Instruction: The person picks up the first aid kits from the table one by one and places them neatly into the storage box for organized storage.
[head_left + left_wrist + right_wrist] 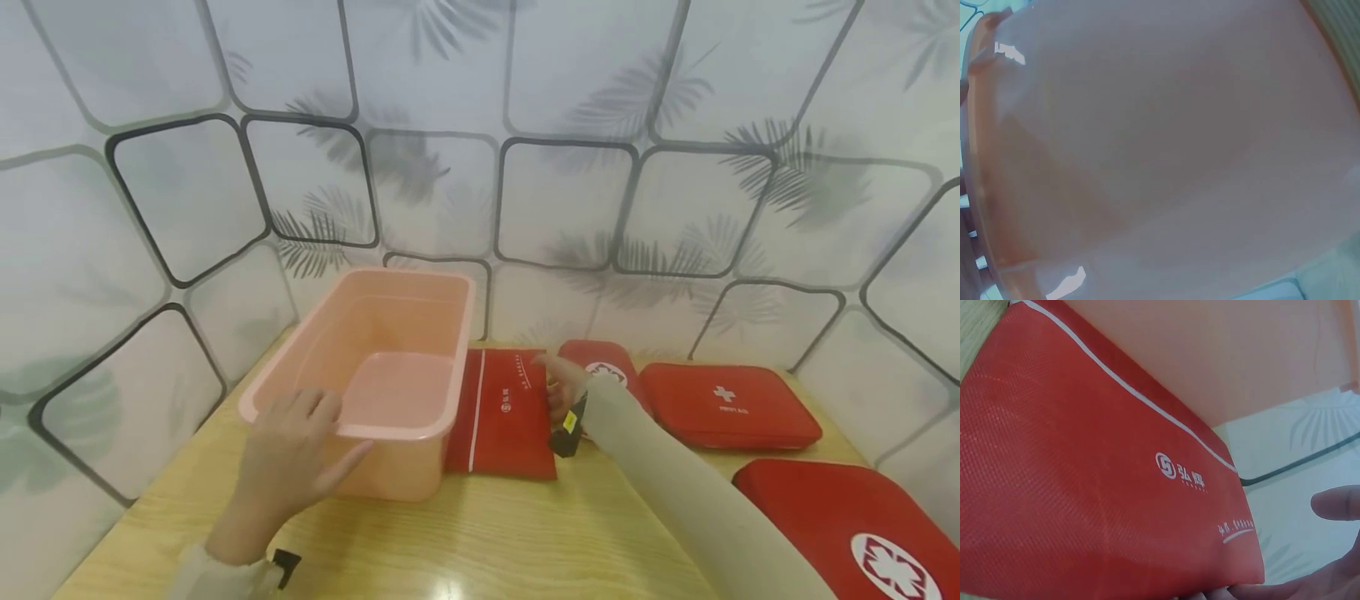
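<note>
The flat red pouch [501,412] lay on the wooden table [480,533], pressed against the right wall of the pink plastic tub [390,367], its long axis running from six toward twelve o'clock, away from the person. The right hand [564,390] was the nearer one: it sat at the pouch's three o'clock edge, near the far corner, palm toward the pouch. In the right wrist view the pouch's edge met the palm while a fingertip [1335,503] stood off from it, so the fingers looked loosely spread and not yet closed round anything; whether the thumb pinched underneath could not be told. The right forearm came in low from five o'clock. The left hand [288,454] rested on the tub's near rim at about seven o'clock, fingers draped over the edge and thumb stretched along the outer wall, steadying it. Three more red first-aid cases [727,404] lay toward three o'clock, apart from the pouch.
</note>
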Tool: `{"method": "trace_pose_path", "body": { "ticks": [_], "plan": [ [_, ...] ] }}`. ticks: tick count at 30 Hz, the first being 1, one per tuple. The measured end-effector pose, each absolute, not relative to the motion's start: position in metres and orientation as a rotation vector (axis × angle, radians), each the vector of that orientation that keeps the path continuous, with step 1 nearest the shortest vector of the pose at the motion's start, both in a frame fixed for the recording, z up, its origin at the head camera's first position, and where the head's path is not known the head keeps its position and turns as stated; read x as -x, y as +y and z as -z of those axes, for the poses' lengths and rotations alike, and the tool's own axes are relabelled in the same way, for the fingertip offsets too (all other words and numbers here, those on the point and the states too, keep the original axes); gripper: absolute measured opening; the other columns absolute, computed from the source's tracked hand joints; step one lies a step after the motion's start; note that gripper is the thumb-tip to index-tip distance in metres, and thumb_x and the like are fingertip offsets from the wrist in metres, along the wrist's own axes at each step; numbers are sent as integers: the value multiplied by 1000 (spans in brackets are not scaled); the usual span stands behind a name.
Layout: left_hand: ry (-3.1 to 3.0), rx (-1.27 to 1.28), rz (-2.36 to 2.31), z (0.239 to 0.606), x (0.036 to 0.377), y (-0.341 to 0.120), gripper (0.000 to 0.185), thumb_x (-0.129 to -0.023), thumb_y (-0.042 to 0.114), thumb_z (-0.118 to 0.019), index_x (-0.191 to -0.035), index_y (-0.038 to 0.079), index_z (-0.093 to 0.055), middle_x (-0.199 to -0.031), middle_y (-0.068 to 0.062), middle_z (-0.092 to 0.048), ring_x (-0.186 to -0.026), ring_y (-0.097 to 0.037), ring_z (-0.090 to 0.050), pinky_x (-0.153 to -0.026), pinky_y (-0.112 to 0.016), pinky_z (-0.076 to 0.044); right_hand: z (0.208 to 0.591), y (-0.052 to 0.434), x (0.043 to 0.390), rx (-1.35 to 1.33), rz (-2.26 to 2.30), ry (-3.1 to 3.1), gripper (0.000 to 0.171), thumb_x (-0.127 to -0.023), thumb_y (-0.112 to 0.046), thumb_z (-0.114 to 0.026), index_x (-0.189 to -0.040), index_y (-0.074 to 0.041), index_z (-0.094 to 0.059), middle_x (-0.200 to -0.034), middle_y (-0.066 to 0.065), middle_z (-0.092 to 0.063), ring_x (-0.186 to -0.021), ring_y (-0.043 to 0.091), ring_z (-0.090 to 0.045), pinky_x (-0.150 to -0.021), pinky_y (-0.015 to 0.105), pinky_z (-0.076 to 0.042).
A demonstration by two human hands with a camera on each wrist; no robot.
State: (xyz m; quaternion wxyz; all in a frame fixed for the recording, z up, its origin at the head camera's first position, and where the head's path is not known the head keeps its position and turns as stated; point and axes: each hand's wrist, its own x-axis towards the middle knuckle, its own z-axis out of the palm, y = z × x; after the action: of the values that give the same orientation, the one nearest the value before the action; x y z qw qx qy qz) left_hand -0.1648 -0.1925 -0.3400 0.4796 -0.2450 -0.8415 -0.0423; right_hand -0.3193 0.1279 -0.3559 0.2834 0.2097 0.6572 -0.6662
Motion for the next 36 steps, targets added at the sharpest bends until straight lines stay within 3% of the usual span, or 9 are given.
{"method": "trace_pose_path", "body": {
  "ticks": [7, 13, 22, 30, 36],
  "plan": [
    [-2024, 636, 34, 340, 164, -180, 55, -92, 52, -28, -79, 5, -52, -72, -9, -49, -64, -28, -49, -58, -39, -41, 357, 119, 320, -672, 1872, 1613, 72, -84, -37, -59, -139, -10, -19, -134, 10, -42, -118, 24, -50, -95, 40, -48],
    [-2006, 591, -5, 346, 164, -163, 54, -91, 51, -29, -80, 5, -53, -72, -8, -49, -61, -25, -47, -53, -35, -39, 358, 119, 315, -567, 1878, 1566, 70, -88, -36, -51, -143, -12, -15, -141, 10, -41, -127, 25, -46, -103, 43, -41],
    [-2073, 618, 29, 339, 167, -158, 37, -70, 41, -51, -77, 4, -53, -65, -4, -46, -53, -19, -42, -46, -29, -35, 360, 117, 316, -643, 1890, 1626, 72, -86, -35, -57, -143, -8, -22, -135, 13, -47, -122, 28, -51, -97, 44, -46],
    [-2178, 631, -8, 333, 170, -157, 36, -64, 42, -60, -72, 8, -52, -63, -1, -45, -53, -16, -41, -45, -25, -33, 366, 119, 320, -648, 1893, 1619, 76, -86, -34, -58, -145, -9, -18, -141, 12, -38, -125, 29, -45, -100, 44, -44],
    [-2231, 635, 0, 333, 171, -155, 36, -63, 43, -63, -70, 9, -50, -61, 1, -43, -53, -15, -41, -44, -23, -31, 370, 121, 322, -659, 1880, 1630, 68, -89, -35, -55, -142, -6, -24, -137, 10, -42, -118, 25, -50, -97, 40, -46]
  ]
}}
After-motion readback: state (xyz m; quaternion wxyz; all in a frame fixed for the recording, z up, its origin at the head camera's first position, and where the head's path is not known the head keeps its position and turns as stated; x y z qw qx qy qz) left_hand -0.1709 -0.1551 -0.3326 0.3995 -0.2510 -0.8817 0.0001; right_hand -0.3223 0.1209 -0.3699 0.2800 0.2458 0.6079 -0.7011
